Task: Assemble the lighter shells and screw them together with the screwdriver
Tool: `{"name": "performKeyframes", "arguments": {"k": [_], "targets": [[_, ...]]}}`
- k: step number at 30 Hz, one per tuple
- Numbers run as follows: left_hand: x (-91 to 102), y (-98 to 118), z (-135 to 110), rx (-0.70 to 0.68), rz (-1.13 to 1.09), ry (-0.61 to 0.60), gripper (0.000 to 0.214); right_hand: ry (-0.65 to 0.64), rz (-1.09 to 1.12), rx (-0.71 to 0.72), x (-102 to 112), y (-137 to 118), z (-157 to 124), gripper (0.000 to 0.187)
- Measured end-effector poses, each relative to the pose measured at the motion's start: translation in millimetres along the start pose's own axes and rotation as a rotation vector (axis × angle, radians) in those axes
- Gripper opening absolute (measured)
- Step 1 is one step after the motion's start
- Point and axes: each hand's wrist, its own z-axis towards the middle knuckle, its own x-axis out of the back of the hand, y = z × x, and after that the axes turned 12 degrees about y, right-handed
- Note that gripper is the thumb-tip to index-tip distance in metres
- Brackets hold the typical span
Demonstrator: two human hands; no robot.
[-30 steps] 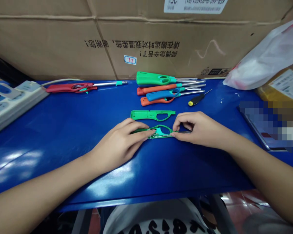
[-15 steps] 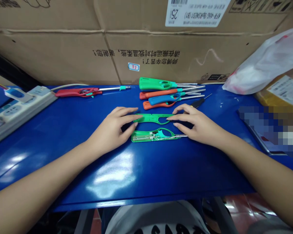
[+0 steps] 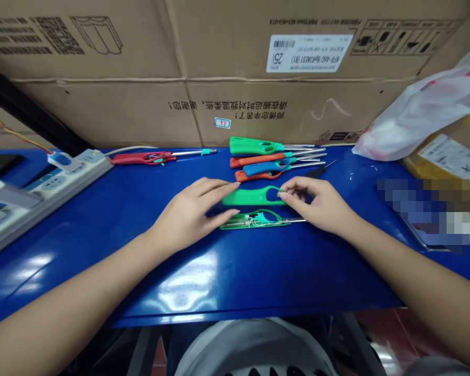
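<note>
A green plastic lighter shell cover is held just above the blue table, between both hands. My left hand pinches its left end with fingers and thumb. My right hand pinches its right end near the trigger hole. Directly below it lies the open green lighter half, with a teal trigger, thin wires and a metal tube pointing right. My left thumb rests close to this half's left end.
A stack of long lighters, green, orange and blue, lies behind. A red lighter lies at back left by a power strip. A small screwdriver, a white plastic bag and a cardboard box wall are nearby.
Both hands left the open lighter half, took the green cover lying behind it, and turned it over so its smooth outer side faces up above the open half.
</note>
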Motion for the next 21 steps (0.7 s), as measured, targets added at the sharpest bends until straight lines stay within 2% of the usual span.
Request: {"name": "performKeyframes", "arguments": {"k": [2,4,10,15,21], "targets": [[3.2,4.6,-0.2,-0.057,0.034,-0.059,0.041,-0.050,0.059,-0.075,-0.7,-3.9,-1.8,0.028],[6.1,7.7,0.1,-0.037,0.023,-0.138,0.036,-0.103,0.079,-0.088,-0.9,-5.8,-3.7,0.030],[11.2,8.7,4.2,0.124,-0.150,-0.306,0.026,-0.212,-0.021,0.152,0.6,-2.0,-8.7,0.034],[8.5,5.1,2.7,0.186,-0.167,-0.350,0.027,-0.246,-0.076,0.266,0.8,0.3,-9.1,0.029],[6.1,3.2,-0.5,0.190,-0.174,-0.366,0.027,-0.248,-0.181,0.375,1.6,-0.4,-8.6,0.027]]}}
